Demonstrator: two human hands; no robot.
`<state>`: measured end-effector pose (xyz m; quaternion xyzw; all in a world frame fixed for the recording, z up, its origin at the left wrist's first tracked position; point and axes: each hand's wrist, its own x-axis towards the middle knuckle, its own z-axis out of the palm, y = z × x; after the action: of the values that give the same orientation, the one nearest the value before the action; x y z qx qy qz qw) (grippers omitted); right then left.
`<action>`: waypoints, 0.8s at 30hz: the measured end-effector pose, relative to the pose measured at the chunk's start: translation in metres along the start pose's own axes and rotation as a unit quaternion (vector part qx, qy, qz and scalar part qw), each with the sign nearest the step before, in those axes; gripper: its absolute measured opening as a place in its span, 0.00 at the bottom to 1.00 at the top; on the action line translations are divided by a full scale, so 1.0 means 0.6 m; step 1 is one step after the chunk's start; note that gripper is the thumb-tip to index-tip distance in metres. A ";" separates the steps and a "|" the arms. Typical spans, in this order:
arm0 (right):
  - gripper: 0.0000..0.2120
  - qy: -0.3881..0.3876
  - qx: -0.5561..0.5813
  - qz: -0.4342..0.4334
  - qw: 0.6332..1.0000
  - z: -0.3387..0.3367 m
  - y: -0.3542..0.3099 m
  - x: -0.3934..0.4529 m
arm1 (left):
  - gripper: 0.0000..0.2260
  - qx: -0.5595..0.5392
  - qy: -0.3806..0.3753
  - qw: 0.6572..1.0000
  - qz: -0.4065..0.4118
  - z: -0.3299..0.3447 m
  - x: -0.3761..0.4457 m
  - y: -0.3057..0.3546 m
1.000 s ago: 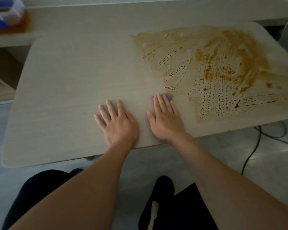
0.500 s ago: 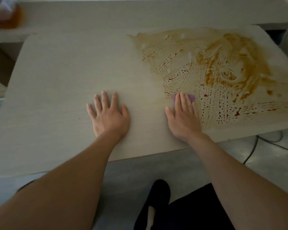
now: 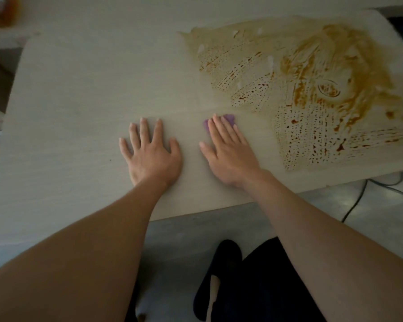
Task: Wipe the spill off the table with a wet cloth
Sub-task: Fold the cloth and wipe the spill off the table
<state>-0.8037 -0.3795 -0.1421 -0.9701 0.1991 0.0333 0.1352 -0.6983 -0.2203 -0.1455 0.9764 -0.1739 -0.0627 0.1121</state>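
purple cloth (image 3: pixel 229 119) mostly hidden, seemingly flat; brown smeared spill (image 3: pixel 312 89) covers table's (image 3: pixel 79 89) right

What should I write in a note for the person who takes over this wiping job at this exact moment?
Left hand: flat on the table, fingers spread, holding nothing.
Right hand: fingers straight, pressing the purple cloth flat onto the table; only the cloth's far edge shows past the fingertips.
Spill: brown, smeared in streaks and dots over the right part of the table, up to its near edge. The cloth lies just left of it, not on it.
Done: the spill is smeared, not removed.
Left: wipe the whole brown area clean.
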 end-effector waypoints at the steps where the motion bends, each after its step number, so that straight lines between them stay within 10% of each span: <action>1: 0.36 -0.002 0.002 0.012 1.000 -0.004 0.016 -0.010 | 0.32 -0.004 0.002 1.000 0.000 0.001 0.001 0.000; 12: 0.39 0.030 -0.010 0.205 0.978 -0.022 0.054 0.092 | 0.31 0.004 0.015 1.000 -0.009 0.007 0.002 0.000; 24: 0.34 -0.011 -0.015 -0.014 1.000 -0.015 0.010 0.051 | 0.31 0.006 0.012 1.000 -0.017 0.006 -0.001 0.001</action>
<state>-0.7779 -0.3986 -0.1386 -0.9743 0.1831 0.0455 0.1229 -0.6996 -0.2211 -0.1485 0.9805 -0.1564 -0.0515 0.1069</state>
